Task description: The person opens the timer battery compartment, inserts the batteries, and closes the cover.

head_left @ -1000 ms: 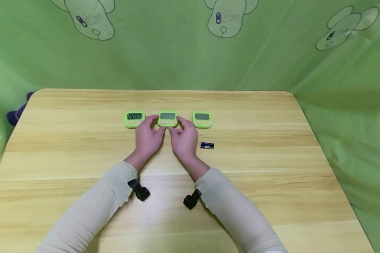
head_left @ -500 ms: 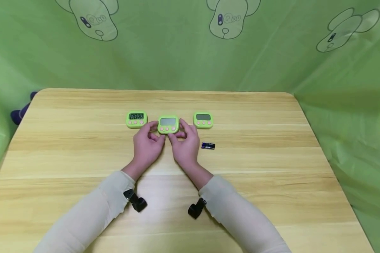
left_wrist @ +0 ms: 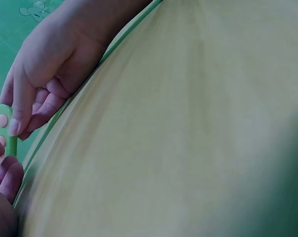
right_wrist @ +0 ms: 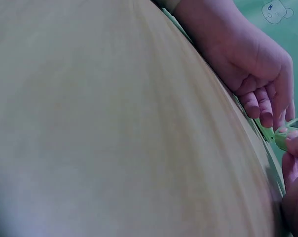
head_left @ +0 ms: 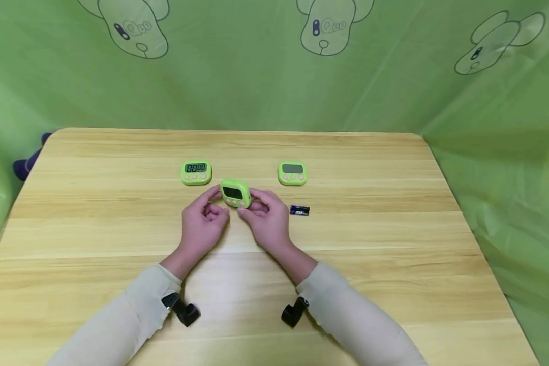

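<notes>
In the head view, a green timer point(head_left: 234, 194) with a dark display and pink buttons is tilted, turned toward the left. The right hand point(head_left: 269, 221) pinches its right side, thumb at the lower edge. The left hand point(head_left: 203, 221) touches its left side with a fingertip; its thumb stands apart below. In the left wrist view the right hand point(left_wrist: 57, 64) has its thumb on the timer point(left_wrist: 10, 140), with part of the left hand point(left_wrist: 3, 202) below. The right wrist view shows the left hand point(right_wrist: 252, 59) beside the timer point(right_wrist: 282, 139).
On the wooden table point(head_left: 370, 244), a second green timer point(head_left: 196, 172) showing digits lies at the left and a third timer point(head_left: 292, 173) with a blank display at the right. Dark batteries point(head_left: 299, 210) lie right of the right hand. Green cloth point(head_left: 256, 96) hangs behind.
Both hands have drawn the middle timer toward the person and slightly left, off its spot between the other two. It has turned and tilted, and the left thumb has moved away from it.
</notes>
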Demonstrator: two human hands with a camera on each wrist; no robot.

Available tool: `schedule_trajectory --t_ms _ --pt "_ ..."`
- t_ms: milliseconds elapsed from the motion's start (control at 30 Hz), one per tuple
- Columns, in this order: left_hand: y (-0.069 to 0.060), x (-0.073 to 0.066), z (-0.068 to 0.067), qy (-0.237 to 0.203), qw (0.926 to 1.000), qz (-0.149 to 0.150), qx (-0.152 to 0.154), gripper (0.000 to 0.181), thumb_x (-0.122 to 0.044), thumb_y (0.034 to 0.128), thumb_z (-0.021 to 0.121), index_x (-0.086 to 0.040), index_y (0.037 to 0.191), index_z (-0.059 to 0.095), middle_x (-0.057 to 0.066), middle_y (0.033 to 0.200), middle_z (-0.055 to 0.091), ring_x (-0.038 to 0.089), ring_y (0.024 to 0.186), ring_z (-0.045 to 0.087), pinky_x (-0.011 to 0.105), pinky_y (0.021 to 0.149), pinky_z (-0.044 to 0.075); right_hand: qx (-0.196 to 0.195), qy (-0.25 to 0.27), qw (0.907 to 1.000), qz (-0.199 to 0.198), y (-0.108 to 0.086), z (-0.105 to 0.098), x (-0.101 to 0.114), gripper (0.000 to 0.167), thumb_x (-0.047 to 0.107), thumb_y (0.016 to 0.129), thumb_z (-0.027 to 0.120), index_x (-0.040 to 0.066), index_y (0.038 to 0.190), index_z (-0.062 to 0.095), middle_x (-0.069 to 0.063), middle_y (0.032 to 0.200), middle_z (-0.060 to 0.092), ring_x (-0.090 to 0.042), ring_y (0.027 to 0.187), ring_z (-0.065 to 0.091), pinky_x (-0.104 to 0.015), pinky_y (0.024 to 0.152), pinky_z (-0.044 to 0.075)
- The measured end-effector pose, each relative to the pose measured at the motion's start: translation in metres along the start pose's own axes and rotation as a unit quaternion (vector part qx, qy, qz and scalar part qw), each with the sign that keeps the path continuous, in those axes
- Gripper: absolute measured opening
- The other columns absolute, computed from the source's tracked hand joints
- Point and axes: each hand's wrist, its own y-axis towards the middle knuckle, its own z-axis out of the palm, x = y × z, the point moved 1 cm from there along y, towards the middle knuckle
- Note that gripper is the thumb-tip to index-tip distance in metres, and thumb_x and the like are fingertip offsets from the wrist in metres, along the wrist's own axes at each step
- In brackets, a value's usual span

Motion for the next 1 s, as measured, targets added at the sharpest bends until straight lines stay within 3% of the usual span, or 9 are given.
schedule_trajectory --t_ms 167,300,400,533,667,833,1000 --pt "-0.001 -0.002 -0.006 -0.047 0.9972 -0.05 0.028 0.042 0.007 0.0926 0.064 0.012 0.133 0.054 0.026 0.117 0.061 0.019 0.074 0.063 0.02 0.062 0.056 0.019 -0.013 0.9991 -0.034 -0.003 -0.003 0.0 0.043 -0.015 0.076 0.08 0.001 0.116 0.073 -0.014 0.103 0.065 -0.026 0.088 0.07 -0.03 0.075 0.061" --pt "-0.001 -0.004 -0.009 -0.078 0.9932 -0.077 0.04 0.036 -0.007 0.1012 0.059 0.007 0.134 0.056 0.022 0.103 0.064 0.028 0.073 0.064 0.029 0.062 0.059 0.028 -0.025 0.9968 -0.071 -0.004 -0.002 0.008 0.036 -0.018 0.076 0.077 -0.004 0.109 0.074 -0.022 0.109 0.065 -0.032 0.093 0.069 -0.035 0.077 0.061" --pt "-0.001 -0.004 -0.009 -0.081 0.9927 -0.079 0.041 0.037 -0.012 0.1016 0.06 0.005 0.134 0.056 0.021 0.089 0.064 0.027 0.065 0.063 0.03 0.056 0.058 0.042 -0.025 0.9954 -0.082 -0.006 -0.002 0.021 0.03 -0.022 0.077 0.073 -0.009 0.104 0.073 -0.029 0.113 0.062 -0.038 0.095 0.067 -0.041 0.078 0.061" --pt "0.0 -0.002 -0.009 -0.077 0.9934 -0.076 0.038 0.037 -0.009 0.1 0.062 0.004 0.134 0.056 0.019 0.081 0.062 0.023 0.058 0.061 0.029 0.051 0.056 0.055 -0.005 0.9971 -0.052 -0.006 -0.003 0.034 0.036 -0.025 0.08 0.065 -0.017 0.115 0.064 -0.032 0.114 0.063 -0.044 0.093 0.066 -0.042 0.079 0.061" --pt "0.001 -0.002 -0.009 -0.076 0.9933 -0.076 0.041 0.037 -0.005 0.1 0.06 0.004 0.135 0.055 0.02 0.085 0.062 0.022 0.058 0.06 0.028 0.053 0.056 0.048 0.011 0.9988 -0.001 -0.005 -0.004 0.039 0.039 -0.018 0.086 0.064 -0.018 0.124 0.057 -0.029 0.107 0.067 -0.043 0.091 0.067 -0.033 0.078 0.06" --pt "0.001 -0.002 -0.009 -0.081 0.993 -0.075 0.042 0.036 -0.002 0.0992 0.06 0.004 0.135 0.054 0.023 0.089 0.061 0.022 0.06 0.061 0.029 0.054 0.058 0.046 -0.016 0.9984 0.03 -0.002 -0.001 0.04 0.028 -0.005 0.087 0.074 -0.014 0.112 0.066 -0.024 0.094 0.07 -0.031 0.08 0.069 -0.027 0.071 0.061" --pt "0.001 -0.001 -0.008 -0.08 0.993 -0.068 0.054 0.036 0.001 0.0982 0.06 0.003 0.134 0.054 0.024 0.088 0.063 0.023 0.058 0.06 0.029 0.053 0.057 0.034 -0.035 0.9984 0.029 0.001 0.002 0.039 0.023 -0.005 0.084 0.077 -0.014 0.104 0.069 -0.023 0.085 0.07 -0.024 0.07 0.067 -0.023 0.065 0.059"
